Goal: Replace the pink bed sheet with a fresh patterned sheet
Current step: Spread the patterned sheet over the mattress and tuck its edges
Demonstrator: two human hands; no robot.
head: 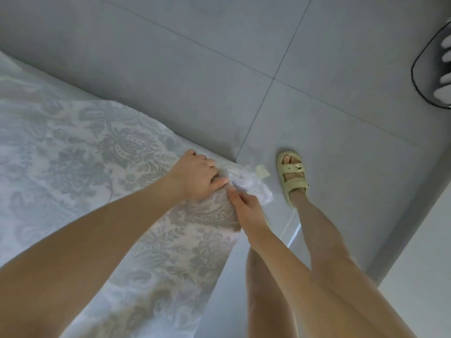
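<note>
A patterned sheet (80,152), pale with grey floral print, covers the bed from the left edge to its corner at centre. My left hand (197,174) lies on top of that corner, fingers curled over the bunched fabric. My right hand (246,206) grips the loose white end of the sheet (251,184) that hangs off the corner toward the floor. The two hands almost touch. No pink sheet is in view.
Grey tiled floor (317,113) surrounds the bed corner. My foot in a pale yellow sandal (291,176) stands right of the corner, next to a small pale tag (262,171). A fan's black guard with white blades (436,69) sits at the right edge.
</note>
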